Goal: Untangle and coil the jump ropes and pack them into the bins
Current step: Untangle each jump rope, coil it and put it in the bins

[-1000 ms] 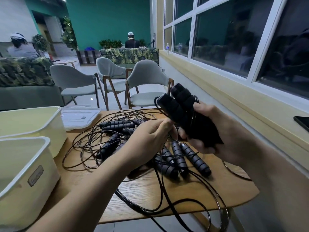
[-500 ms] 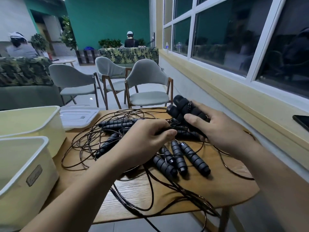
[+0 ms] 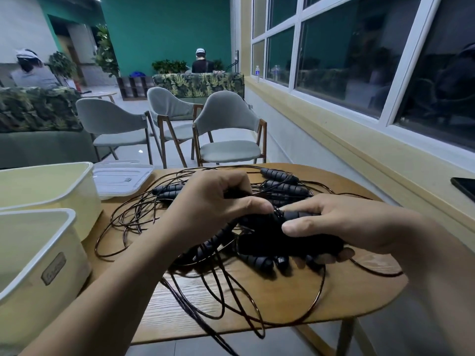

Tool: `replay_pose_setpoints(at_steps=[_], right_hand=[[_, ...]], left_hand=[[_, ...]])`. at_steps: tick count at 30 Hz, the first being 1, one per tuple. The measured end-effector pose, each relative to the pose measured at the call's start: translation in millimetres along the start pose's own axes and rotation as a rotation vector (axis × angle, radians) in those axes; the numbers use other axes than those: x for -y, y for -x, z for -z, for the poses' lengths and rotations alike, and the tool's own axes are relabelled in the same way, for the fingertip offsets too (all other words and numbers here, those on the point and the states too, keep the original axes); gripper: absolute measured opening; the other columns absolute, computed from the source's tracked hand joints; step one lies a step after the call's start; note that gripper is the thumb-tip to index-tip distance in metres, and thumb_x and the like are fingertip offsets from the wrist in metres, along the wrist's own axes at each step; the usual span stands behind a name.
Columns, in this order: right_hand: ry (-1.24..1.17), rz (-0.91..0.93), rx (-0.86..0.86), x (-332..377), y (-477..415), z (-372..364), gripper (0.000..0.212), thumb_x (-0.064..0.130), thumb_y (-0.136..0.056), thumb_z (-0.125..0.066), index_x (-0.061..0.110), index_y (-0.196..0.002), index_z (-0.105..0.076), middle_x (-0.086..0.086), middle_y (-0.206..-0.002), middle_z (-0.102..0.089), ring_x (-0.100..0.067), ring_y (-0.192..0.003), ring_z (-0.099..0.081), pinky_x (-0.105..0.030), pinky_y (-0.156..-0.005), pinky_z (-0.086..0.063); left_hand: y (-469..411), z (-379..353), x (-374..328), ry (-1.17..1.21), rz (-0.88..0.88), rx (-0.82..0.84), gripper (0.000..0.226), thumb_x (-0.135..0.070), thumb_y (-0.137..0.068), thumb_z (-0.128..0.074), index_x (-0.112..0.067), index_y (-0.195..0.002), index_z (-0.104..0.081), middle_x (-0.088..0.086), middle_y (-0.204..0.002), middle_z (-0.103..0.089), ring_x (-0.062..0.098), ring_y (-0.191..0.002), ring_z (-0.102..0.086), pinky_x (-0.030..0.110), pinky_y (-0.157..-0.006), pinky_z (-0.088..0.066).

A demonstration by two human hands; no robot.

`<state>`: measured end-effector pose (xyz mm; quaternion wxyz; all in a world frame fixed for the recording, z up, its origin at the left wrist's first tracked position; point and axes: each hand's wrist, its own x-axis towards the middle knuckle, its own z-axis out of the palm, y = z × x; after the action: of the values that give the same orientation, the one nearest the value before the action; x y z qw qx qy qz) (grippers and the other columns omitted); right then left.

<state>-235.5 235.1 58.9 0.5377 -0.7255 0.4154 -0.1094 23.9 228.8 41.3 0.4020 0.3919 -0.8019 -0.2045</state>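
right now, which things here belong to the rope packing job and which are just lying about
Job:
tangle of jump ropes on the table
bundle of handles, gripped by the right hand
left hand, gripping into the tangle
near bin and far bin
clear lid beside the far bin

Lying about:
phone on the sill
grey chairs
water bottles

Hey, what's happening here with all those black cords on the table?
A person is sorting a tangle of jump ropes on a wooden table. Their right hand grips a bundle of black handles just above the pile, and their left hand pinches into the ropes right beside it. Most cords lie loose and knotted, some hanging off the near edge. Two cream bins stand at the left, with no rope showing inside them.
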Motion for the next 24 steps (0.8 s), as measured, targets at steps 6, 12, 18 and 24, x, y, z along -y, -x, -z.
replay_pose_setpoints(at_steps=[6,12,18,24], right_hand=[[-0.124,0.115,0.204,-5.1,-2.7,-0.9,0.049,0.047,-0.101,-0.062,0.008,-0.129,-0.066,-0.023,-0.095,-0.073,-0.023,-0.06,-0.059,-0.028,-0.043,-0.035],[-0.357,0.2,0.242,-8.2,-10.3,-7.3,0.054,0.05,-0.103,-0.062,0.006,-0.134,-0.06,-0.026,-0.095,-0.071,-0.02,-0.056,-0.062,-0.025,-0.042,-0.036],[-0.557,0.171,0.074,6.0,-11.1,-16.0,0.045,0.051,-0.089,-0.062,0.012,-0.107,-0.078,-0.023,-0.084,-0.069,-0.026,-0.056,-0.057,-0.022,-0.046,-0.038],[-0.631,0.425,-0.051,-3.1,-15.7,-16.5,0.048,0.043,-0.102,-0.036,0.01,-0.119,-0.067,-0.029,-0.092,-0.067,-0.021,-0.052,-0.053,-0.027,-0.041,-0.026]], left_hand=[[0.1,2.3,4.3,0.276,0.041,0.129,0.051,-0.053,-0.089,-0.075,-0.006,-0.077,-0.06,0.028,-0.073,-0.049,0.038,-0.063,-0.046,0.042,-0.059,-0.032],[-0.8,-5.7,0.2,0.541,0.151,0.197,0.041,-0.031,-0.105,-0.053,-0.027,-0.066,-0.065,-0.008,-0.067,-0.059,0.005,-0.06,-0.055,0.015,-0.056,-0.044],[1.3,-18.7,11.5,0.353,0.197,0.034,0.045,0.0,-0.103,-0.059,-0.027,-0.067,-0.064,-0.017,-0.058,-0.061,-0.003,-0.056,-0.053,0.023,-0.061,-0.043],[-1.8,-33.7,8.6,0.276,0.239,0.033,0.045,-0.045,-0.103,-0.045,-0.013,-0.072,-0.05,-0.009,-0.057,-0.039,0.013,-0.052,-0.032,0.032,-0.055,-0.024]])
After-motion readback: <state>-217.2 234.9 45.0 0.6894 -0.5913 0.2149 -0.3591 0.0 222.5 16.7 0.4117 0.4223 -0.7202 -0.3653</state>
